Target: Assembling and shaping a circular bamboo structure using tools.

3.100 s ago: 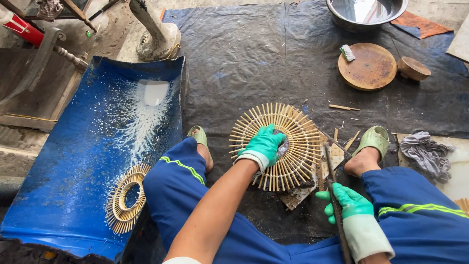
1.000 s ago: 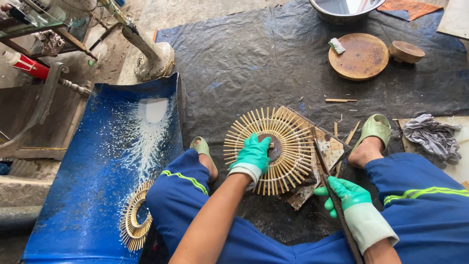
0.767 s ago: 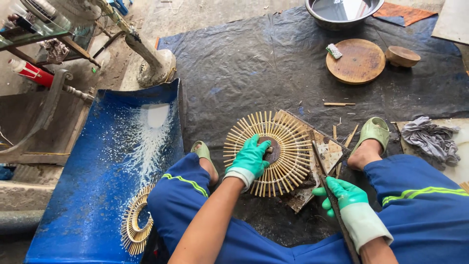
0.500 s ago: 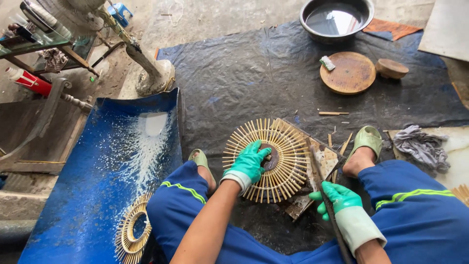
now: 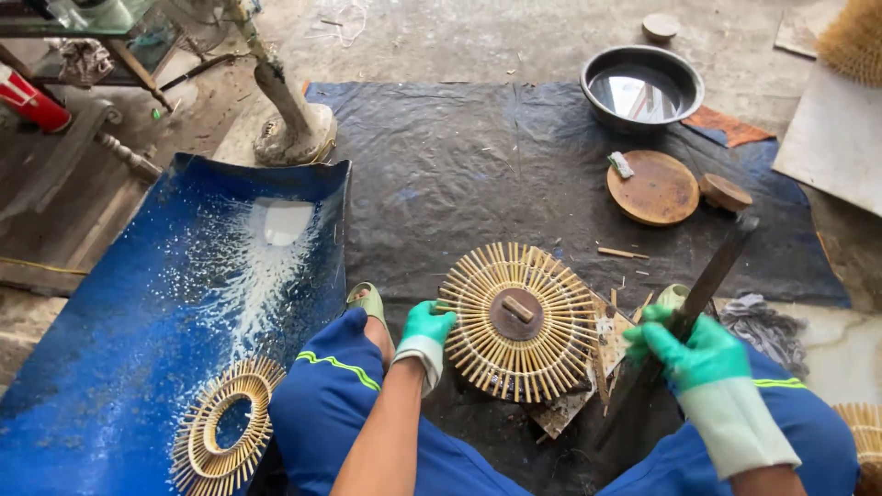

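Observation:
A round sunburst frame of bamboo sticks (image 5: pixel 520 321) lies on a wooden block between my feet, with a dark wooden disc at its centre. My left hand (image 5: pixel 426 327), in a green glove, grips its left rim. My right hand (image 5: pixel 691 343), also gloved in green, is closed round the handle of a long dark blade (image 5: pixel 713 272) raised up and to the right of the frame. A second bamboo ring (image 5: pixel 219 430) rests on the blue sheet at lower left.
A curved blue sheet (image 5: pixel 138 312) with white splashes lies at left. On the dark tarp (image 5: pixel 459 165) sit a metal bowl of water (image 5: pixel 641 86), a round wooden board (image 5: pixel 653 187) and a small wooden disc (image 5: pixel 725 192). A grey rag (image 5: pixel 770 323) lies right.
My left hand has slid from the frame's centre to its left rim, uncovering the dark disc. My right hand has lifted the blade from beside the frame up to the right.

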